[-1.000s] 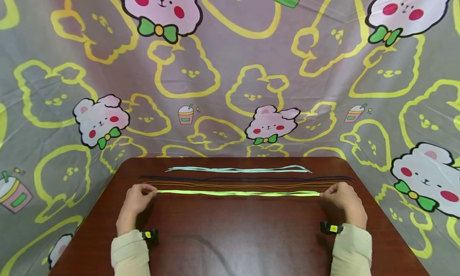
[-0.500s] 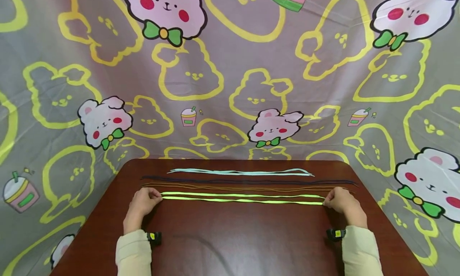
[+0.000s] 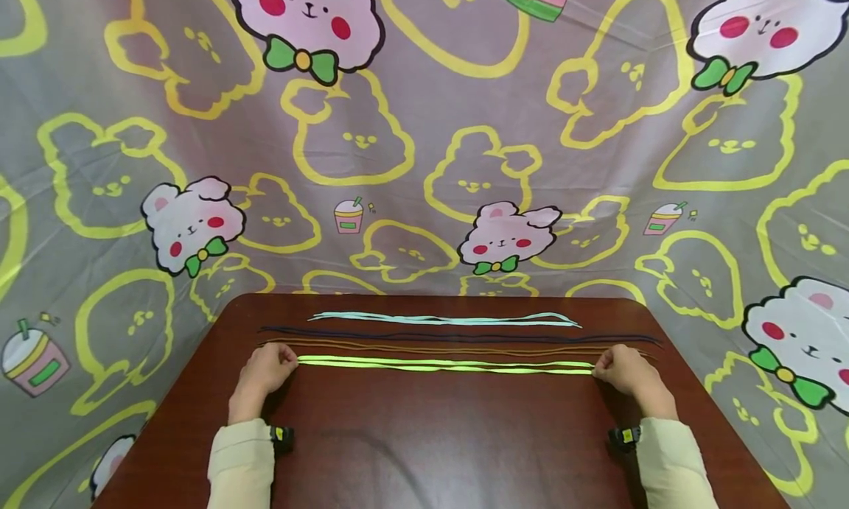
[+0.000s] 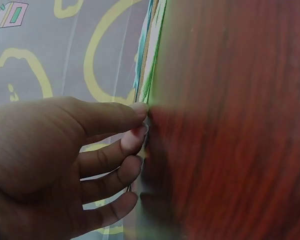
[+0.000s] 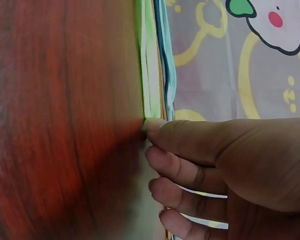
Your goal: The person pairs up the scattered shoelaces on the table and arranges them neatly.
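Note:
A neon yellow-green shoelace (image 3: 477,370) lies stretched from side to side across the table, doubled into long strands. At its left end, my left hand (image 3: 265,370) pinches it between thumb and index finger; the other fingers are loosely bent in the left wrist view, where the lace (image 4: 151,75) runs away from the thumb tip. My right hand (image 3: 626,370) pinches the opposite end the same way. Its thumb (image 5: 182,135) presses on the strands in the right wrist view. The fingertips cover both lace ends.
Behind the green lace lie a brown lace (image 3: 424,346), a dark navy lace (image 3: 424,337) and a light blue lace (image 3: 424,320), roughly parallel. The brown wooden table (image 3: 451,435) ends at a patterned cloth backdrop (image 3: 398,192).
The green strands spread apart toward me half a second ago and now lie closer together. Both hands keep their pinch, with only small shifts. The view has tilted slightly.

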### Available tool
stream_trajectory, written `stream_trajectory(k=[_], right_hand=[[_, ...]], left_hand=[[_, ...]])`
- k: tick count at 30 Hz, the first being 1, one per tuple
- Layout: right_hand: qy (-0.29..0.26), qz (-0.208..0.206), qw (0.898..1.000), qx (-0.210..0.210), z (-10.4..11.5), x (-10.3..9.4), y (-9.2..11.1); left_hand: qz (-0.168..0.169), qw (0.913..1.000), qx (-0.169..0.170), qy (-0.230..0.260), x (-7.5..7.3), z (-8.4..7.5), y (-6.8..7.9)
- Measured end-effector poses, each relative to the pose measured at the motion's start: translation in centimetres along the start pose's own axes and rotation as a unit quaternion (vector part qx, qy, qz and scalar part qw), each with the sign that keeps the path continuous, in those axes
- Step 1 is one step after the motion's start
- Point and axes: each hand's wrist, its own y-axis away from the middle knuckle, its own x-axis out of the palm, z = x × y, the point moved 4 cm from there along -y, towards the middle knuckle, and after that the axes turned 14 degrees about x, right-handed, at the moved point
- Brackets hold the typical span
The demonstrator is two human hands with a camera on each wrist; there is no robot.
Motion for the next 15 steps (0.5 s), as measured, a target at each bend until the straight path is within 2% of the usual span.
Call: stream_trajectory(k=[7, 15], right_hand=[[-0.001, -0.024, 1.000, 0.006, 0.04, -0.13, -0.13], [-0.004, -0.026, 1.000, 0.016, -0.13, 0.03, -0.24]], left_hand=[[0.004, 1.0000, -0.001, -0.007, -0.16, -0.48, -0.02], [0.007, 0.9999, 0.003, -0.014, -0.37, -0.91, 0.31]])
